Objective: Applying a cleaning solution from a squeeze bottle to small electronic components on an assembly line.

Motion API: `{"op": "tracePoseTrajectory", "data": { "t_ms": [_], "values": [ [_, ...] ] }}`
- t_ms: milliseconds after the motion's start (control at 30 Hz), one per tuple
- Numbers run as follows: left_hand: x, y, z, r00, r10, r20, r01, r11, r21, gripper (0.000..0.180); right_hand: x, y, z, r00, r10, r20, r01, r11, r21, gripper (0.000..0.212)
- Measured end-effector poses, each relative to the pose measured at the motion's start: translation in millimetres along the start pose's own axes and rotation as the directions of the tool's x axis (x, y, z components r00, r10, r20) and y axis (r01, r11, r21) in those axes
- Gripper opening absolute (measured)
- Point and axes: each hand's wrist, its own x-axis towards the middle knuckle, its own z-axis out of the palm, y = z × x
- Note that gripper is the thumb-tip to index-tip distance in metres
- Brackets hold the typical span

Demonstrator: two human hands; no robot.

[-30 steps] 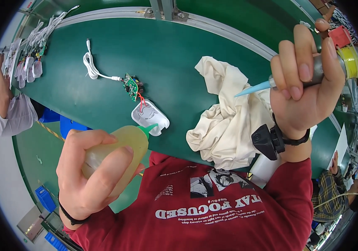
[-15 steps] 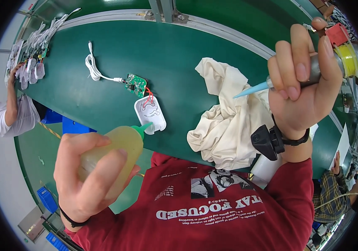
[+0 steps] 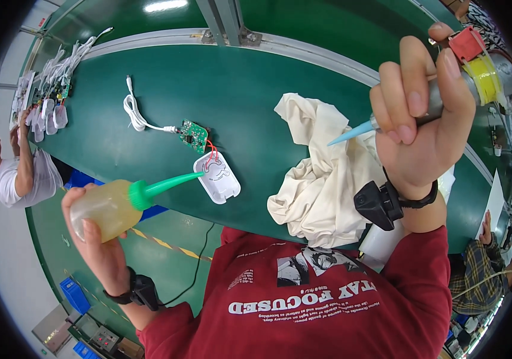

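Note:
My left hand (image 3: 101,257) grips a translucent squeeze bottle (image 3: 107,208) of yellowish liquid. Its long green nozzle points right, the tip over the upper left part of a white plastic shell (image 3: 226,186); whether it touches cannot be told. Red wires join the shell to a green circuit board (image 3: 194,136), which has a coiled white cable (image 3: 136,118) plugged in. Raised at the right, my right hand (image 3: 414,157) is wrapped round a grey cylindrical tool (image 3: 508,73) with yellow tape and a red block. The tool's light-blue tapered nozzle points down-left above a crumpled cream cloth (image 3: 319,197).
A metal rail (image 3: 304,46) and post run along the green table's far edge. At far left, a person in a white shirt (image 3: 26,179) handles several white shells and cables (image 3: 58,75). A plaid sleeve (image 3: 477,278) shows at right. A white roll (image 3: 381,242) lies beside my right arm.
My left hand has moved left and turned the bottle, so its green nozzle now lies almost sideways over the shell. The right hand, still holding its tool, has shifted slightly left.

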Motion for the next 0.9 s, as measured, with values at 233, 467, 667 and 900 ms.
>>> {"op": "tracePoseTrajectory", "data": {
  "t_ms": [233, 467, 667, 900],
  "values": [
    [-8.2, -65.6, 25.8, 0.955, -0.092, 0.283, 0.295, 0.176, -0.939, 0.073, 6.5, 21.5, -19.3, 0.981, -0.157, 0.114, 0.120, 0.953, 0.276, 0.025],
    [9.4, -69.2, 75.3, 0.978, 0.028, 0.209, 0.203, 0.130, -0.970, 0.079, 5.8, 21.6, -16.4, 0.989, -0.135, 0.056, 0.116, 0.958, 0.263, 0.025],
    [36.8, -68.9, 74.7, 0.964, 0.063, 0.257, 0.265, -0.193, -0.945, 0.075, 5.2, 20.2, -13.6, 0.991, -0.129, 0.027, 0.118, 0.959, 0.257, 0.025],
    [97.1, -67.1, 61.2, 0.961, 0.215, 0.172, 0.115, 0.254, -0.960, 0.065, 5.7, 19.9, -14.4, 0.993, -0.110, 0.038, 0.096, 0.956, 0.277, 0.025]
  ]
}}
